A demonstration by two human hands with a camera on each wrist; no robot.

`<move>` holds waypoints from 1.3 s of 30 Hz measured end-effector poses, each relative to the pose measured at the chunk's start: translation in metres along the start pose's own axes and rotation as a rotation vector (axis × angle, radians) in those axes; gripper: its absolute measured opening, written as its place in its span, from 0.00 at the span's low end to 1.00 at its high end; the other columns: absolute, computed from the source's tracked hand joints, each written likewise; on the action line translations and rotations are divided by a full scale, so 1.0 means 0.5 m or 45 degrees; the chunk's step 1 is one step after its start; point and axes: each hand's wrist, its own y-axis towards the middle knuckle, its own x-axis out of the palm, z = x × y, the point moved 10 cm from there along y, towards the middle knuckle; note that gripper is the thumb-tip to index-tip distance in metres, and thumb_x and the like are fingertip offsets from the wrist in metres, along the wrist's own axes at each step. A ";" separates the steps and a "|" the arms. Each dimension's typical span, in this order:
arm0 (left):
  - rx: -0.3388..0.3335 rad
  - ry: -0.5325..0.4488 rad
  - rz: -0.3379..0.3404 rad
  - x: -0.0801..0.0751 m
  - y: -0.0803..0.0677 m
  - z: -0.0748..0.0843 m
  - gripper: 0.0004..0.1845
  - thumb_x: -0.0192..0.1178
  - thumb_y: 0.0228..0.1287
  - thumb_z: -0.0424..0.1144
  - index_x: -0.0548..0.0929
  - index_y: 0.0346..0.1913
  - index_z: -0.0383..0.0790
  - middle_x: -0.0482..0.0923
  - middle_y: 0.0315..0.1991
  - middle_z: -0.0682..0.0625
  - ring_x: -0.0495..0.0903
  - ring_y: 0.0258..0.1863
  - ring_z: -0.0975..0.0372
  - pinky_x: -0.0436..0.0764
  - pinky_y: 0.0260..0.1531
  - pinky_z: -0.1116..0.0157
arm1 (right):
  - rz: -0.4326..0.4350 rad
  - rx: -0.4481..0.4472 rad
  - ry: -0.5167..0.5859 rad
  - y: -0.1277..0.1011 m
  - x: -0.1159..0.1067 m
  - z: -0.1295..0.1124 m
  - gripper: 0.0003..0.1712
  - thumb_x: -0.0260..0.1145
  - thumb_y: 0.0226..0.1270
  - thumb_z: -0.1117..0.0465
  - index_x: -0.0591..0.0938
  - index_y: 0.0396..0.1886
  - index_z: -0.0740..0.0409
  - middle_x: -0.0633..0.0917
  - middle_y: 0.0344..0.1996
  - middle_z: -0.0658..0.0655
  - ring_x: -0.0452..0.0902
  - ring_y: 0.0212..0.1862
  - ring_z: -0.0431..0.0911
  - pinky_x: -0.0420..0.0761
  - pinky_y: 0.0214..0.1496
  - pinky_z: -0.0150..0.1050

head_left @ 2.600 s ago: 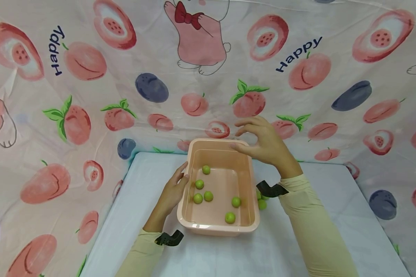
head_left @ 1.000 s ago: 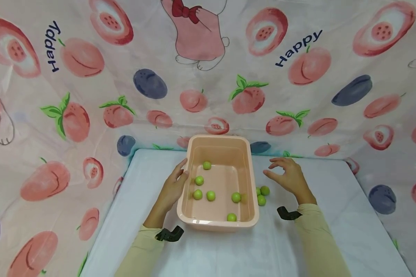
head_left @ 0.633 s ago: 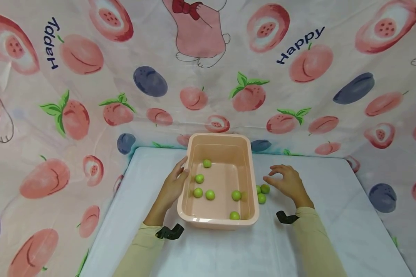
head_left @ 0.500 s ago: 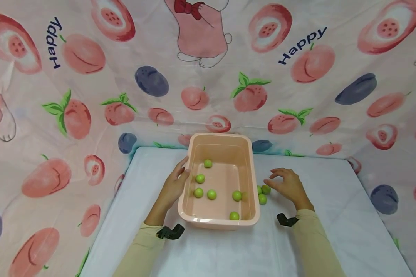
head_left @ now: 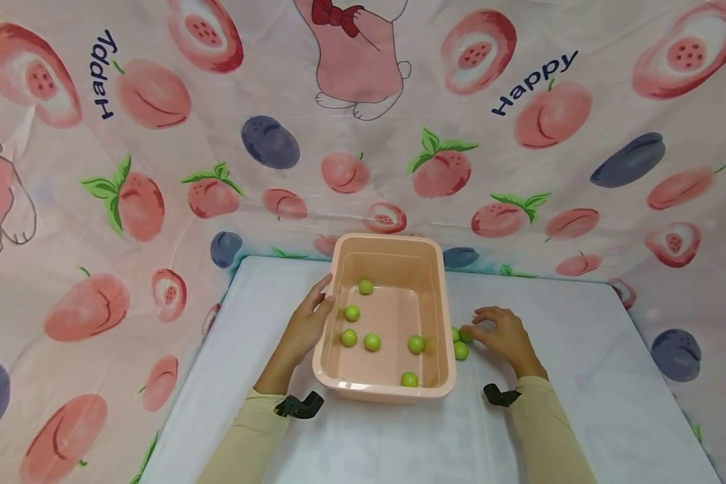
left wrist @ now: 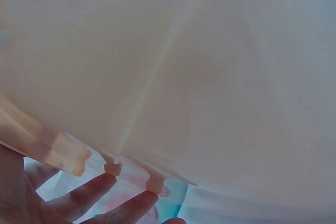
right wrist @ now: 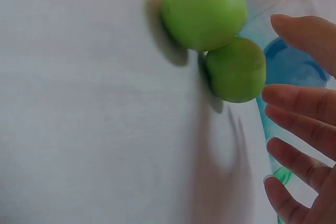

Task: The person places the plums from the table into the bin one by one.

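A pink plastic tub (head_left: 387,394) stands on the white table and holds several small green balls (head_left: 372,342). My left hand (head_left: 305,327) rests flat against the tub's left wall, and the left wrist view shows its straight fingers (left wrist: 105,192) beneath the tub wall (left wrist: 173,66). Just right of the tub, two more green balls (head_left: 460,350) lie on the table. My right hand (head_left: 478,329) hovers beside them, loosely curved, holding nothing. In the right wrist view the two balls (right wrist: 203,9) (right wrist: 236,69) touch each other, and my spread fingers (right wrist: 299,103) are just right of them.
The white table (head_left: 569,336) has bare surface to the right of and in front of the tub. A fruit-printed cloth (head_left: 399,134) rises as a wall behind and on both sides. Black wrist mounts (head_left: 299,405) sit on both sleeves.
My right hand came down from above the tub's far right corner to the table and crept left up to the two loose balls. The left hand stayed on the tub.
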 end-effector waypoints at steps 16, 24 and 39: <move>-0.014 -0.005 0.006 0.001 0.003 -0.006 0.27 0.48 0.80 0.55 0.59 0.76 0.77 0.61 0.78 0.44 0.74 0.68 0.42 0.80 0.60 0.45 | 0.063 -0.089 0.026 -0.009 0.007 0.013 0.35 0.74 0.56 0.32 0.90 0.41 0.60 0.86 0.56 0.65 0.75 0.63 0.64 0.71 0.67 0.66; -0.025 0.008 0.016 -0.001 0.003 -0.008 0.27 0.48 0.80 0.55 0.59 0.76 0.78 0.62 0.78 0.43 0.74 0.69 0.41 0.80 0.60 0.45 | 0.064 -0.147 0.021 -0.011 0.014 0.013 0.28 0.76 0.58 0.37 0.90 0.38 0.59 0.87 0.54 0.64 0.77 0.62 0.64 0.72 0.66 0.65; -0.015 0.002 0.009 0.001 0.005 -0.008 0.27 0.48 0.79 0.55 0.59 0.76 0.78 0.62 0.78 0.44 0.72 0.70 0.41 0.79 0.61 0.44 | 0.064 -0.164 0.002 -0.014 0.018 0.006 0.25 0.75 0.60 0.40 0.90 0.36 0.60 0.87 0.54 0.65 0.76 0.61 0.65 0.71 0.66 0.66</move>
